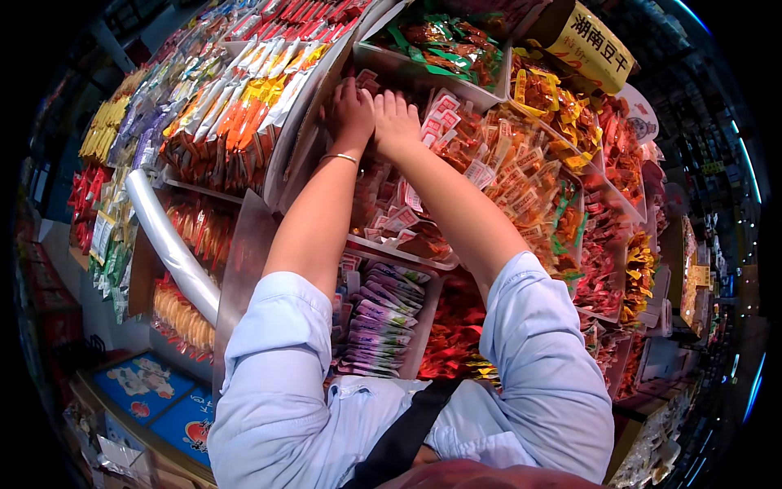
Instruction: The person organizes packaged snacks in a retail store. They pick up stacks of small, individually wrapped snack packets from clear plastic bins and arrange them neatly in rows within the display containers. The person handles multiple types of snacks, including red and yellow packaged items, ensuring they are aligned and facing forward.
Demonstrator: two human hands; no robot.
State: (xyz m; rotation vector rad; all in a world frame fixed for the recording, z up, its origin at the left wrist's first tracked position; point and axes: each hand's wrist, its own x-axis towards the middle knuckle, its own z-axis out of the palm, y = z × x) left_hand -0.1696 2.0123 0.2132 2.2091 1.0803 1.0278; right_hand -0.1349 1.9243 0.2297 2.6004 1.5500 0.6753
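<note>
My left hand (349, 116), with a bangle (339, 158) at its wrist, reaches to the far left corner of a clear bin of small snack packets. Right beside it, my right hand (396, 121) lies palm down over the same bin, its fingers pointing away from me. The thumb sides of the two hands meet or nearly meet. Both palms are hidden, so whether either holds a packet is unclear. White-and-red labelled packets (443, 119) lie to the right of my right hand. More packets (400, 220) show between my forearms.
Upright pouches (244, 116) fill the left display behind a raised divider. A green-edged packet bin (449, 52) stands beyond my hands. Purple-and-white packets (385, 318) fill a nearer bin. A yellow sign (589, 46) bears writing. A pale plastic roll (174, 244) crosses the left side.
</note>
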